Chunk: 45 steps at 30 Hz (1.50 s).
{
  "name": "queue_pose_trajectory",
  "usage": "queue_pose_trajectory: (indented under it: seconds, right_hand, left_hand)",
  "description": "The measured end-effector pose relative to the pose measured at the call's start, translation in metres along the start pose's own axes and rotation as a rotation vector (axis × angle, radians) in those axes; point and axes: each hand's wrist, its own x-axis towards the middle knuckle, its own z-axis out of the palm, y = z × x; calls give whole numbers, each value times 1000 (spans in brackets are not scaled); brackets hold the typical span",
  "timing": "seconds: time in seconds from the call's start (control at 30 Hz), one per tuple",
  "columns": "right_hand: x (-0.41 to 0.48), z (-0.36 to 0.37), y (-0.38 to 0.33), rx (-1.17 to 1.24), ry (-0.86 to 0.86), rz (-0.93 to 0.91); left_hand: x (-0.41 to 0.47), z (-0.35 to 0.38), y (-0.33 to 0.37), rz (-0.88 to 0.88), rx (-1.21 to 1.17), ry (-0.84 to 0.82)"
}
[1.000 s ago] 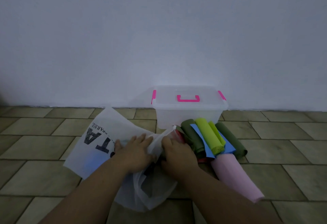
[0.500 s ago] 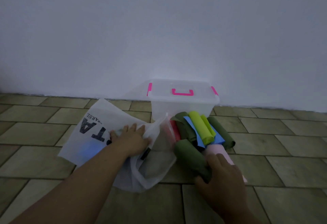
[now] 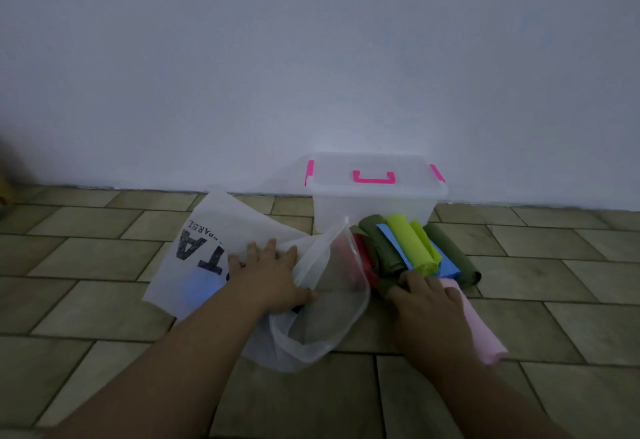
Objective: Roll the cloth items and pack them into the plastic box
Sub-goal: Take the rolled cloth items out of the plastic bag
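Left hand (image 3: 268, 274): flat, fingers spread, pressing white printed plastic bag (image 3: 221, 248).
Right hand (image 3: 427, 303): fingers curled over dark green cloth roll (image 3: 389, 284); closure unclear.
Clear plastic box with pink latches (image 3: 375, 192): lid on.

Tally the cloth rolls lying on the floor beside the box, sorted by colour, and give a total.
Dark green rolls: 3 visible
Lime green rolls: 2
Blue roll: 1
Red roll: 1
Pink roll: 1
Total: 8, though the right hand may hide part of the pile.

Clear box (image 3: 374, 210) with pink clasps (image 3: 374, 178); white, black-lettered bag (image 3: 221, 230); lime roll (image 3: 412, 242).
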Motion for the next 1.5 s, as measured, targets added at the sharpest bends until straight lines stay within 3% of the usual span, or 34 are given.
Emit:
queue_pose_trajectory:
  seconds: [0.1, 0.2, 0.27, 0.33, 0.53, 0.77, 0.93, 1.17, 1.3, 1.4, 1.47, 1.5]
  right_hand:
    - [8, -5, -5, 75, 111, -7]
    - [4, 1, -40, 306, 99, -42]
    - [-4, 16, -60, 425, -10, -1]
    - [-11, 32, -64, 418, -97, 49]
    - [-13, 50, -52, 403, -151, 58]
    - [-14, 46, -51, 418, -120, 53]
    - [-16, 43, -48, 517, -100, 55]
    - [-15, 37, -48, 541, -23, 43]
    - [-14, 37, -50, 568, 21, 69]
    - [-14, 41, -50, 554, 0, 62]
    - [-13, 45, -50, 578, 19, 73]
    - [-13, 46, -51, 601, 41, 83]
  left_hand:
    - [-4, -15, -6, -30, -44, 216]
    - [-3, -28, -28, -259, -99, 527]
    - [-2, -29, -49, -433, -173, 543]
    - [-2, -22, -64, -495, -320, 501]
    - [-1, -17, -51, -337, -365, 658]
    - [-17, -84, 3, -19, -167, 885]
    - [-41, -129, 18, 25, -94, 1037]
    - [-43, -117, -5, -53, -134, 937]
    - [-32, -87, -28, -241, -194, 646]
    - [-32, -72, -34, -500, -170, 432]
    - [-33, -67, -23, -491, -95, 538]
    - [-34, -62, -11, -363, -54, 633]
